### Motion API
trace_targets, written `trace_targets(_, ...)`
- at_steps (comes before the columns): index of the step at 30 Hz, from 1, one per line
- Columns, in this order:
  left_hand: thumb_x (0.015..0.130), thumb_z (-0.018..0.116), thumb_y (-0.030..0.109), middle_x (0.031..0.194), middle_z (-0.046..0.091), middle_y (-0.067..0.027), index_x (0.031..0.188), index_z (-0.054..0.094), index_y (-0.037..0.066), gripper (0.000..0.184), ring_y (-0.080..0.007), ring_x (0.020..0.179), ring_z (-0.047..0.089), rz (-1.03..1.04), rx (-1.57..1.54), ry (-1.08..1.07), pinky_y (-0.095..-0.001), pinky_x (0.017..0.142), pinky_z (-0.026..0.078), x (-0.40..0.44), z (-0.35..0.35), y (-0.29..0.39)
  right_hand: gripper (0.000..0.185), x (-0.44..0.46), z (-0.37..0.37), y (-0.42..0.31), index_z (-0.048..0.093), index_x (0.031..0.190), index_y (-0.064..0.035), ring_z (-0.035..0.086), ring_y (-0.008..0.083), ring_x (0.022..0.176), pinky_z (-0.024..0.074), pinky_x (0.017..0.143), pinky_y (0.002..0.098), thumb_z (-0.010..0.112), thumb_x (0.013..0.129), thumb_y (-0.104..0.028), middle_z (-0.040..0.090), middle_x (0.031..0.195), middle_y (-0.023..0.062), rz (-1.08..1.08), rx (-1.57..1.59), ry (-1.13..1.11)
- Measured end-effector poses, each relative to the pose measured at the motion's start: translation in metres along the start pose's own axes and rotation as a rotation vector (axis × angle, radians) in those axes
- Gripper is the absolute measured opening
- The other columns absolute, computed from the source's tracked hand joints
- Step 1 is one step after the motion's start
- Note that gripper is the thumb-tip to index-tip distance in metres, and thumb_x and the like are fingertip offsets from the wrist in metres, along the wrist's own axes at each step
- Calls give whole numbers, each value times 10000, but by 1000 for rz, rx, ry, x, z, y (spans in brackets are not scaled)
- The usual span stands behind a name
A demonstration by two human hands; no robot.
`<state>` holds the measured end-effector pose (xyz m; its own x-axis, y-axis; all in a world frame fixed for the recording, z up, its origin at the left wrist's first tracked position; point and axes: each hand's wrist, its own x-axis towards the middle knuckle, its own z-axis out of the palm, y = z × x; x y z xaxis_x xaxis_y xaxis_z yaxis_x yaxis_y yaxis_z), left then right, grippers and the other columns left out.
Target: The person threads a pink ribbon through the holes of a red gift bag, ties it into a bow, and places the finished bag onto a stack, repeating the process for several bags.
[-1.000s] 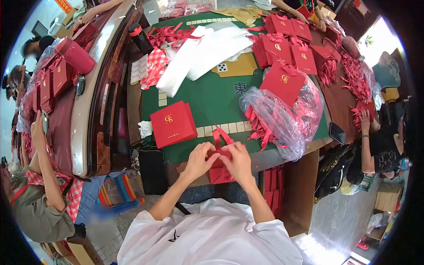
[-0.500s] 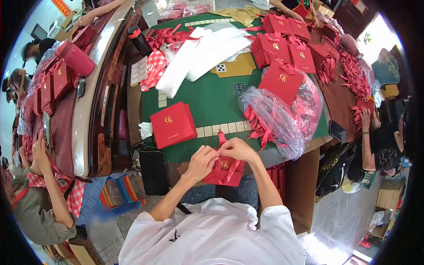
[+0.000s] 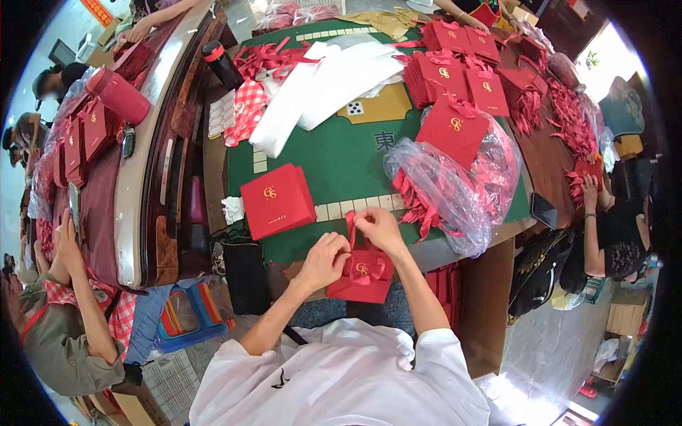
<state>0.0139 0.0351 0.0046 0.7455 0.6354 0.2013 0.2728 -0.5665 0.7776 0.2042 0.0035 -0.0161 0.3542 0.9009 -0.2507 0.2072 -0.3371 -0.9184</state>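
Note:
A small red paper gift bag [image 3: 359, 290] with a gold emblem lies at the table's near edge, in front of my body. Red ribbon [image 3: 350, 224] rises from its top. My right hand [image 3: 378, 231] is closed, with thumb and forefinger pinching the ribbon above the bag. Lower and to the left, my left hand [image 3: 325, 261] has its fingertips pinched on ribbon at the bag's upper left; the exact grip is partly hidden. Left of my hands, a stack of flat red bags [image 3: 277, 202] rests on the green mat.
A clear plastic bag of red ribbons [image 3: 455, 199] sits right of my hands, with a red bag on top. White sheets [image 3: 327, 85], bag stacks [image 3: 444, 74], a black bottle [image 3: 222, 65] and a phone [image 3: 544, 211] surround the mat [image 3: 334, 163]. Other people sit at both sides.
My hands have moved apart: the right went up and slightly right with the ribbon, the left slightly down and left. The ribbon loop hanging over the bag's front has drawn up.

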Motion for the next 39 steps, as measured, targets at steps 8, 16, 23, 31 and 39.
trace_targets(8, 828, 723, 70, 859, 632, -72, 970, 703, 66, 143, -162, 578, 547, -195, -40, 194, -307, 538, 451, -1, 6, -4, 191, -7, -31, -5, 711, 796, -55, 690, 252, 674, 525, 640, 366, 763, 813, -239, 654, 657, 101, -257, -242, 392)
trace_targets(16, 833, 729, 140, 836, 699, -88, 970, 714, 60, 160, -227, 666, 623, -143, 78, 204, -358, 605, 493, 28, 24, -4, 330, -33, -18, -7, 743, 763, -87, 701, 341, 750, 545, 684, 444, 782, 764, -415, 708, 758, 148, 20, -587, 54)
trace_targets(23, 802, 756, 179, 828, 724, -107, 977, 714, 38, 229, -297, 820, 687, -268, 142, 146, -412, 719, 533, 36, 36, -11, 270, -33, -7, 16, 722, 844, -40, 704, 282, 718, 545, 661, 389, 749, 820, -307, 709, 753, 128, -75, -513, 122)
trace_targets(31, 780, 783, 193, 775, 716, -92, 897, 740, 68, 176, -248, 739, 670, -302, 97, 180, -376, 675, 529, 37, 41, -10, 231, -29, -18, 34, 695, 947, -13, 657, 149, 674, 513, 647, 300, 720, 879, -233, 701, 761, 80, -23, -63, 112)
trace_targets(39, 784, 780, 176, 724, 706, -70, 862, 752, 79, 127, -238, 688, 608, -314, -53, 271, -370, 674, 489, 34, 43, -6, 175, -27, -14, 29, 687, 947, 24, 638, 86, 711, 509, 661, 252, 713, 904, -143, 699, 775, 35, -14, 268, 32)
